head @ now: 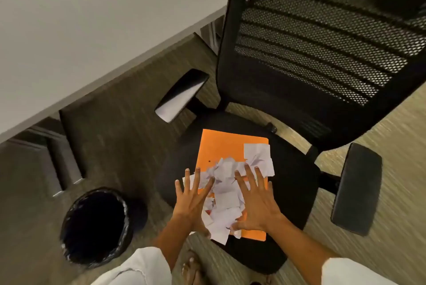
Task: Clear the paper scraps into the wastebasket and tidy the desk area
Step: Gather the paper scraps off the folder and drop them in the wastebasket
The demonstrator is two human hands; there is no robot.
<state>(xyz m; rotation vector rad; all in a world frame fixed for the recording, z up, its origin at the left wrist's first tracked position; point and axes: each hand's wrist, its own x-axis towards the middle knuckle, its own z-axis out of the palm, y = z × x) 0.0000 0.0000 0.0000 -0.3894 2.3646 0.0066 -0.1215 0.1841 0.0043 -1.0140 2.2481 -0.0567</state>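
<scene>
A heap of white paper scraps [227, 194] lies on an orange folder [227, 146], which rests flat on the black seat of an office chair [295, 183]. My left hand [192, 201] is spread with fingers apart on the left side of the heap. My right hand [255, 197] is spread on the right side, its thumb touching the scraps near the folder's front edge. Neither hand has closed on anything. A black round wastebasket [96, 227] with a bin liner stands on the carpet to the left of the chair.
A white desk top [92, 21] fills the upper left, with dark legs and a cabinet beneath it. The chair's mesh back [322, 42] rises at the upper right, and its armrests [356, 189] stick out on both sides. My sandalled foot [192, 268] stands on the carpet below the seat.
</scene>
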